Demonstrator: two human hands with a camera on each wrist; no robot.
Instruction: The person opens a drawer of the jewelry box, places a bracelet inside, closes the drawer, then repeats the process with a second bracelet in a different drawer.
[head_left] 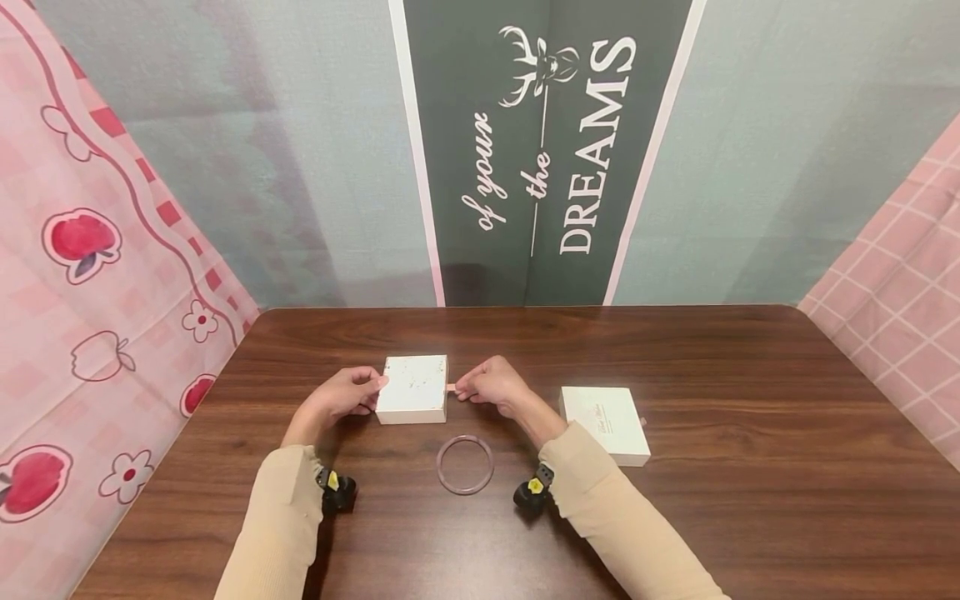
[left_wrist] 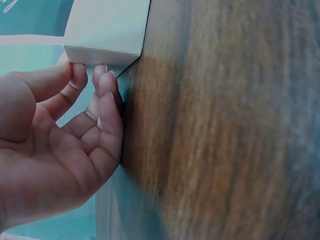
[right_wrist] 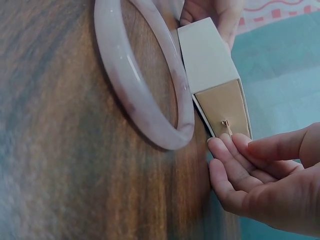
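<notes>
A white, square cardboard box with a flecked top (head_left: 412, 388) is sitting toward the far edge of the brown wood-grain bench (head_left: 750, 408), left of that edge's middle. A person's left hand (head_left: 345, 393) is gripping its left side; the right hand (head_left: 495, 383) is pinching a small pinkish tab (head_left: 451, 387) at its right. A glossy, pale-mauve round bangle (right_wrist: 122, 75) is lying farther from that edge, and a white, gold-lettered box (head_left: 606, 417) is resting nearer the bench's right edge.

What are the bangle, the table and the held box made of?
Bangle: maybe stone, glass or plastic; it's glossy, with bright highlights and cloudy pink patches.
Table: wood or wood-look laminate; smooth with a soft shine, showing brown grain.
Held box: probably stiff cardboard; smooth and whitish, with flat sides and crisp edges.
</notes>
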